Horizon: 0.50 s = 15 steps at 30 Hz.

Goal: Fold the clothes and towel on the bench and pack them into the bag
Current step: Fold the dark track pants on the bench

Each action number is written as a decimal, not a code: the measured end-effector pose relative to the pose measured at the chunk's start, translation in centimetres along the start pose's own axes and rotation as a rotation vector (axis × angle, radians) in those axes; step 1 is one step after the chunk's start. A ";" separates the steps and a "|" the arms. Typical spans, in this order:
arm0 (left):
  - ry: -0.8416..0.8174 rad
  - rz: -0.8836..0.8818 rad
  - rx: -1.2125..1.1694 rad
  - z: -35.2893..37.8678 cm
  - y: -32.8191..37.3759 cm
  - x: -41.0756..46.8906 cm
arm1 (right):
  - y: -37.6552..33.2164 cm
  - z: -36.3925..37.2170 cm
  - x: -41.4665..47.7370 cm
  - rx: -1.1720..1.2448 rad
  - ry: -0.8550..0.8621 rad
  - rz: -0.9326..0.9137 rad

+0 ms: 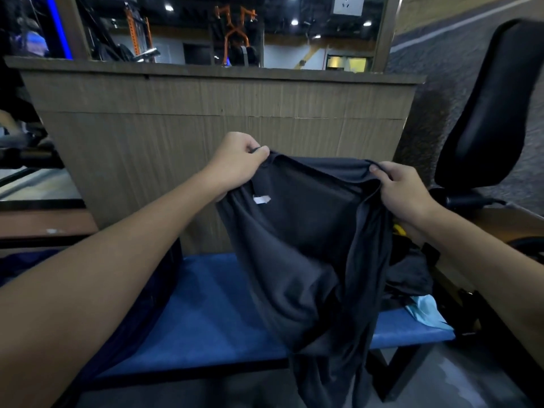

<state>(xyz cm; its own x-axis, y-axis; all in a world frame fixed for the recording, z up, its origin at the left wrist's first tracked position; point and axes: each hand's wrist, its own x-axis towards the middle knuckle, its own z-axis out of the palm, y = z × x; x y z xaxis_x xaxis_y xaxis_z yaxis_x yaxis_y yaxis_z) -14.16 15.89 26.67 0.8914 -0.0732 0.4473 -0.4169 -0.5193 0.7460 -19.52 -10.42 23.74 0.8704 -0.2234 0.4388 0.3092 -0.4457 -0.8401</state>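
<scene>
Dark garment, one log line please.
left hand: grips top edge | right hand: grips top edge | dark garment: hangs over blue bench | not folded

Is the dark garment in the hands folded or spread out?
Spread, not folded: the garment hangs from left hand and right hand pinching its top edge.

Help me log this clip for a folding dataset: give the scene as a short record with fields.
held item: dark grey garment, hanging unfolded
left hand: pinches one end of its top edge
right hand: grips the other end of the top edge
bench: blue padded seat, below the garment
also on bench: dark clothing heap and light blue cloth, at the right end
bag: cannot tell
</scene>
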 end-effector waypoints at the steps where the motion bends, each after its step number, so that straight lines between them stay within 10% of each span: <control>1: 0.010 -0.005 0.020 0.0 -0.3 0.1 | -0.2 0.2 -0.1 0.020 -0.011 -0.001; 8: -0.359 0.017 0.312 -0.2 -0.1 -0.9 | -2.0 1.5 -1.0 0.164 -0.161 0.033; 15: -0.672 0.051 -0.093 2.7 1.3 -2.9 | -3.2 2.9 -1.5 0.162 -0.238 0.000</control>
<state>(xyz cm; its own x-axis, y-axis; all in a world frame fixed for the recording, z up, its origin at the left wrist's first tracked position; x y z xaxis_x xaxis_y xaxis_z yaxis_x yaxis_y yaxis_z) -16.81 13.10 25.00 0.7746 -0.6242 0.1016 -0.4478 -0.4280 0.7850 -20.64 -6.12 24.85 0.9301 -0.0047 0.3674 0.3495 -0.2974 -0.8885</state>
